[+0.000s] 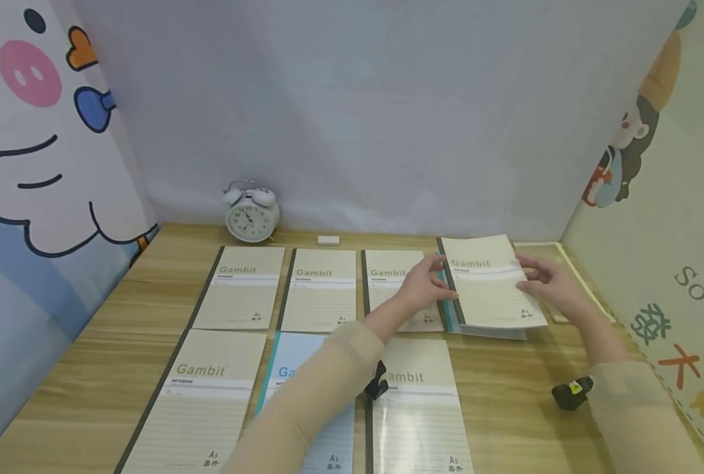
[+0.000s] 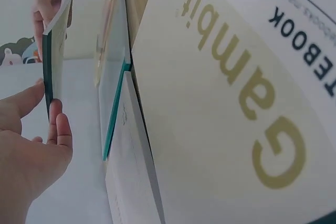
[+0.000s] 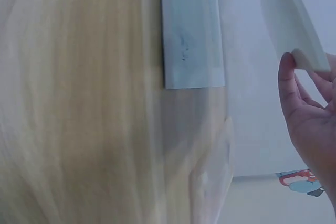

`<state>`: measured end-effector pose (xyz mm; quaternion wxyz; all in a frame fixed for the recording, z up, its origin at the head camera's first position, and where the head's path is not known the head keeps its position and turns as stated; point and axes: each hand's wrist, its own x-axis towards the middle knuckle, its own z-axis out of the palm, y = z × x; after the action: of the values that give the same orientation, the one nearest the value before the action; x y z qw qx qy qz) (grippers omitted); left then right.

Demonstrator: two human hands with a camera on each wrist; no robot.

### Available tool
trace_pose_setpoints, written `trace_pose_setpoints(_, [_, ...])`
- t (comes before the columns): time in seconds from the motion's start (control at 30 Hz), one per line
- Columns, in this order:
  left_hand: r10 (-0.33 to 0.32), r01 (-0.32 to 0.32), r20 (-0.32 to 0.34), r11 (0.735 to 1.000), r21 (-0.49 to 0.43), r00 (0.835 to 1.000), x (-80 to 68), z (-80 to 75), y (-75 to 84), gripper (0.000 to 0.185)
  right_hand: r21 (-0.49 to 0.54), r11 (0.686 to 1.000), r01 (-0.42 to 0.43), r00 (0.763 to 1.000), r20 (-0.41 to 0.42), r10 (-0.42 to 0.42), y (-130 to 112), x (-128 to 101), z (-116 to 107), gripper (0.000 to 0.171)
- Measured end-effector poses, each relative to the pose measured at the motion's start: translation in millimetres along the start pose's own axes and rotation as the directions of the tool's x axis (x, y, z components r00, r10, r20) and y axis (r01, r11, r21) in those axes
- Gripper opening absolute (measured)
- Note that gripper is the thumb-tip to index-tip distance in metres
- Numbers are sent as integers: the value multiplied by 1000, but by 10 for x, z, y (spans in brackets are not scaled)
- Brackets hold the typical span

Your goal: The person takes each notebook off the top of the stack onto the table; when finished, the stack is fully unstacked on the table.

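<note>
Both hands hold a cream notebook (image 1: 494, 289) with a dark spine, raised above the table. My left hand (image 1: 420, 288) pinches its spine side, thumb on one face and fingers on the other, as the left wrist view shows. On the opposite edge, my right hand (image 1: 550, 284) pinches the pages between thumb and fingers. Under the raised notebook lies a blue notebook (image 3: 191, 40) with a teal spine, mostly covered in the head view. Just left of it a cream notebook (image 1: 387, 263) lies flat, partly hidden behind my left hand.
More cream notebooks (image 1: 239, 289) lie in two rows, with another blue notebook (image 1: 304, 349) in the front row under my left forearm. A white alarm clock (image 1: 251, 217) and a small white block (image 1: 328, 241) stand at the back. A flat pale-edged item (image 1: 556, 250) lies at the right.
</note>
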<state>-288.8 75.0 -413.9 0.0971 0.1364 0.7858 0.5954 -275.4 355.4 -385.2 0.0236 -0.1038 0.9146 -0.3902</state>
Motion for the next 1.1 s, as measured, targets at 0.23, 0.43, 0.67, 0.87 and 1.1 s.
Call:
trace_pose_setpoints(0.23, [3, -3, 26, 1000, -4, 1000, -11, -95, 92, 82, 57, 998, 9, 999, 51, -12, -127, -16, -98, 69])
trace_pose_setpoints(0.43, [20, -18, 73, 999, -29, 997, -43, -220, 168, 81, 26, 1000, -18, 996, 93, 16, -271, -34, -166, 72])
trace_pose_setpoints(0.67, [49, -44, 122, 998, -47, 991, -81, -328, 193, 81, -25, 999, 22, 994, 112, -19, -410, -97, -190, 73])
trace_pose_setpoints(0.87, [115, -117, 157, 993, 3, 981, -155, -400, 262, 77, -39, 999, 26, 991, 131, -21, -482, -182, -221, 70])
trace_pose_setpoints(1.1, [175, -190, 224, 981, 49, 959, -262, -412, 367, 75, 11, 997, 82, 982, 168, -83, -546, -289, -275, 70])
